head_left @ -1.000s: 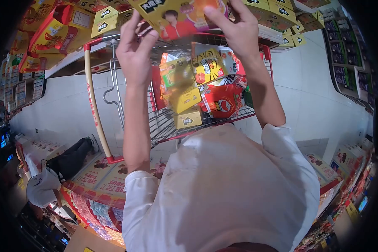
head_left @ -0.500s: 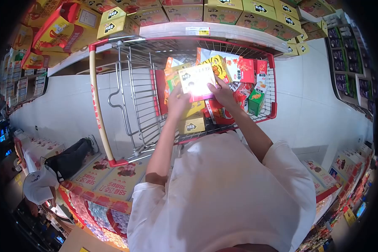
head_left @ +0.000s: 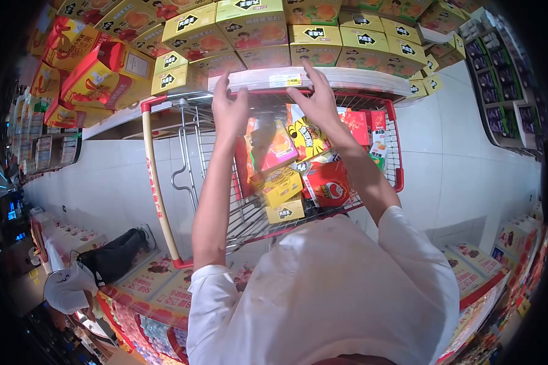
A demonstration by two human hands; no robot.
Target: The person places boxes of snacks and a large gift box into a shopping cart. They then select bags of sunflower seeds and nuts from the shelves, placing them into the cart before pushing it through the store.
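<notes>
My left hand (head_left: 230, 112) and my right hand (head_left: 316, 100) are both open and hold nothing. They reach over the far side of the shopping cart (head_left: 398, 146), fingers pointing at the yellow boxes (head_left: 262, 31) stacked on the shelf. Neither hand touches a box. Below and between my arms, a pink and yellow carton (head_left: 274, 148) with an orange printed on it lies tilted on the goods in the cart. Around it are a yellow snack bag (head_left: 307, 139), a red package (head_left: 330, 184), a yellow package (head_left: 280, 185) and a small yellow box (head_left: 286, 211).
A white shelf edge (head_left: 371, 82) with a price tag (head_left: 285, 80) runs along the cart's far side. Red and yellow gift boxes (head_left: 109, 76) stand at the upper left. Behind me are stacked cartons (head_left: 170, 283). A person (head_left: 73, 286) is at the lower left.
Both hands have let go of the carton, which now lies in the cart. They have moved forward towards the shelf, and the view has tilted up to show more boxes.
</notes>
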